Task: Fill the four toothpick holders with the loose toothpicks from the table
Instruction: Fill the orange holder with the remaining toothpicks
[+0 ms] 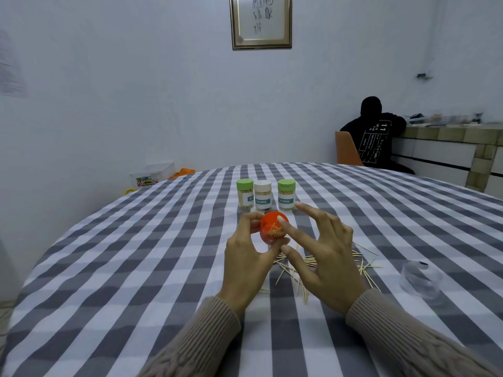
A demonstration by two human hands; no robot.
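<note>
Orange holder (273, 230) gripped in left hand (250, 257), right hand (324, 254) loose-fingered, touching its mouth.

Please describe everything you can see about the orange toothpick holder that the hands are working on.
The orange holder looks like smooth, glossy plastic with a rounded shape. It is lifted above the checked tablecloth and tilted so that its open mouth faces the camera; pale toothpicks show inside. The left hand grips it, fingers curled round its left side and thumb underneath. The right hand has its index fingertip at the mouth. It sits in front of three capped holders; loose toothpicks lie below it.
</note>
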